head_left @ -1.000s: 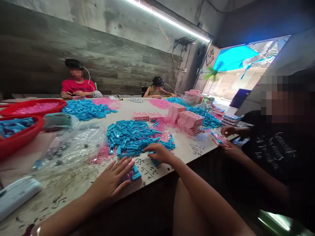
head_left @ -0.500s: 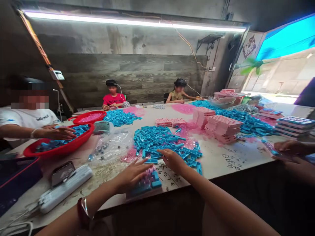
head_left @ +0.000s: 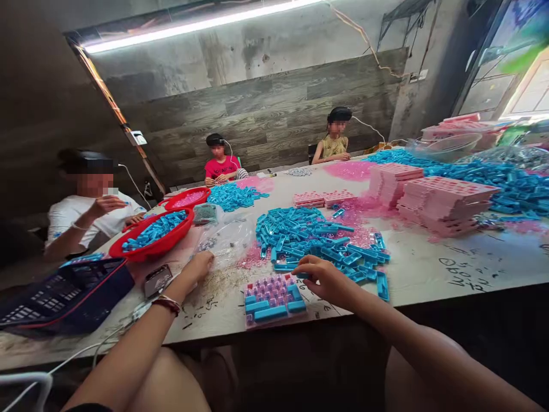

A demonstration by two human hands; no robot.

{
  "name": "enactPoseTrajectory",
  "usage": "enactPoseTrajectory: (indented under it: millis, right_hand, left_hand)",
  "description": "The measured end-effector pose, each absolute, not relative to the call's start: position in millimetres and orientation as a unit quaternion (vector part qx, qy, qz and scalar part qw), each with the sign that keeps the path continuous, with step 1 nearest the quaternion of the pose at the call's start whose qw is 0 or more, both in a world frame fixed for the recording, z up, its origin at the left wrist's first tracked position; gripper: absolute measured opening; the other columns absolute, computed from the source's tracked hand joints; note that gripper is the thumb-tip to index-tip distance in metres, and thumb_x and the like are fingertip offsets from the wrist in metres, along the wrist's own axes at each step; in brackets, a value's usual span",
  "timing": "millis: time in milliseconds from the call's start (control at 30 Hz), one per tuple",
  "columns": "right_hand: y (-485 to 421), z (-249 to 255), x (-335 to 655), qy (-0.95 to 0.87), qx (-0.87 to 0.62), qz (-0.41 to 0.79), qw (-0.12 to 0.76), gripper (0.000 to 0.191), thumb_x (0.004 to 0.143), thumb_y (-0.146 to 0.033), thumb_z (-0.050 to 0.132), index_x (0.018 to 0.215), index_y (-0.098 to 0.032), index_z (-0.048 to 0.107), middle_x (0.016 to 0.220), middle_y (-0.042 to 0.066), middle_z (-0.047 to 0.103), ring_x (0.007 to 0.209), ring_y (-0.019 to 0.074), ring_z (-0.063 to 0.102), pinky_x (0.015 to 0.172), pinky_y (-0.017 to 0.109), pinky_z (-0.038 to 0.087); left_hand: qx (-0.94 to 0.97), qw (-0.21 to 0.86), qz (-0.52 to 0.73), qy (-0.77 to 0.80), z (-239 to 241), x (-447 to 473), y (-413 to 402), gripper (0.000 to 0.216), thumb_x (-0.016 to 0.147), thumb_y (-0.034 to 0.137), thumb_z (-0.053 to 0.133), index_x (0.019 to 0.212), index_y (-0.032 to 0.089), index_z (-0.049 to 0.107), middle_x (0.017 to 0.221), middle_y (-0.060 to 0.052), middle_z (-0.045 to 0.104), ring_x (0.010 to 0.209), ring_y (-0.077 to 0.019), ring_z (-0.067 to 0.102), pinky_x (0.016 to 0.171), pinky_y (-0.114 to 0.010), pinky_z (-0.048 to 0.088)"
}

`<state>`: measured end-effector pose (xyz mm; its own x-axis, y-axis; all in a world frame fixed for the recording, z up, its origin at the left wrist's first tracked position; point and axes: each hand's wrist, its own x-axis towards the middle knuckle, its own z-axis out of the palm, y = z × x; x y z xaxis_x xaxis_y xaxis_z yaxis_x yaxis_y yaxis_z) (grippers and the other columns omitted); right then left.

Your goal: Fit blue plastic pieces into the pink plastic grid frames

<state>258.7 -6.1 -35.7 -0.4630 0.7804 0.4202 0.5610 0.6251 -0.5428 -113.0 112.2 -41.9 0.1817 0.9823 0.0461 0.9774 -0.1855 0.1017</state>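
A pink tray (head_left: pixel 279 285) filled with clear pinkish pieces and several blue plastic pieces lies at the table's front edge. Just right of it, my right hand (head_left: pixel 328 280) is closed in a pinch on a small blue plastic piece (head_left: pixel 302 276), near the tray's upper right corner. My left hand (head_left: pixel 198 270) is at the near edge of a clear plastic bag (head_left: pixel 231 237) holding small metal-looking parts. Its fingers are curled together, and whatever they hold is hidden. Beyond my right hand spreads a heap of blue plastic pieces (head_left: pixel 295 232).
Pink trays stand stacked (head_left: pixel 446 197) at the right. A red basin (head_left: pixel 182 234) of blue pieces, a dark basket (head_left: pixel 86 292) and a phone (head_left: pixel 158 280) are at the left. A white-shirted person (head_left: pixel 96 197) sits left; two others sit across the table.
My left hand has moved left, off the tray to the plastic bag. My right hand has come from the blue heap to the tray's side. The view has shifted left and tilted.
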Motion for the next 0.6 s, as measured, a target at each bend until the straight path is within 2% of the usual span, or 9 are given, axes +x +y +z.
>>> enactPoseTrajectory:
  millis: [133,233,333,400,500,600]
  right_hand:
    - [-1,-41,257,-0.843,-0.387,0.192,0.321,0.033,0.074,-0.008,0.046,0.097,-0.022,0.065,0.102,0.007,0.059,0.077,0.0135,0.059,0.067,0.025,0.047]
    - [3,-50,251,-0.844,-0.393,0.181,0.316,0.032,0.075,-0.007,0.046,0.098,-0.021,0.064,0.098,0.007,0.062,0.089,0.017,0.058,0.077,0.029,0.047]
    - [5,-58,240,-0.842,-0.405,0.167,0.315,0.032,0.075,-0.006,0.045,0.099,-0.018,0.064,0.096,0.008,0.062,0.091,0.018,0.058,0.082,0.031,0.045]
    - [3,-60,233,-0.842,-0.405,0.168,0.313,0.034,0.075,-0.005,0.046,0.101,-0.016,0.064,0.098,0.009,0.061,0.092,0.0179,0.058,0.083,0.03,0.045]
    - [-2,-60,223,-0.846,-0.398,0.178,0.306,0.036,0.073,-0.003,0.048,0.103,-0.016,0.063,0.1,0.01,0.061,0.092,0.0177,0.057,0.083,0.029,0.045]
    - [-5,-58,220,-0.835,-0.398,0.177,0.336,0.038,0.07,-0.002,0.05,0.102,-0.018,0.064,0.102,0.009,0.058,0.091,0.0167,0.057,0.081,0.03,0.045]
  left_hand:
    - [0.753,0.002,0.05,0.656,-37,-107,110,0.024,0.069,0.006,0.045,0.081,0.011,0.066,0.094,-0.014,0.065,0.093,-0.0233,0.058,0.086,-0.034,0.043]
    - [0.756,-0.01,0.065,0.652,-25,-93,100,0.026,0.07,0.007,0.044,0.084,0.011,0.066,0.094,-0.012,0.066,0.093,-0.0213,0.057,0.086,-0.031,0.042]
    - [0.78,0.001,0.107,0.616,-9,-67,78,0.027,0.072,0.012,0.045,0.092,0.012,0.064,0.096,-0.009,0.065,0.091,-0.0188,0.058,0.085,-0.028,0.043]
    - [0.801,0.056,0.165,0.573,1,-44,58,0.025,0.072,0.018,0.049,0.092,0.013,0.064,0.092,-0.007,0.067,0.082,-0.0178,0.061,0.077,-0.027,0.046]
    - [0.815,0.193,0.212,0.503,7,-11,30,0.022,0.072,0.024,0.053,0.088,0.016,0.065,0.083,-0.003,0.068,0.072,-0.0157,0.062,0.068,-0.025,0.048]
    - [0.812,0.28,0.238,0.454,0,14,14,0.022,0.071,0.024,0.054,0.088,0.015,0.064,0.081,-0.003,0.067,0.07,-0.0143,0.062,0.066,-0.024,0.05]
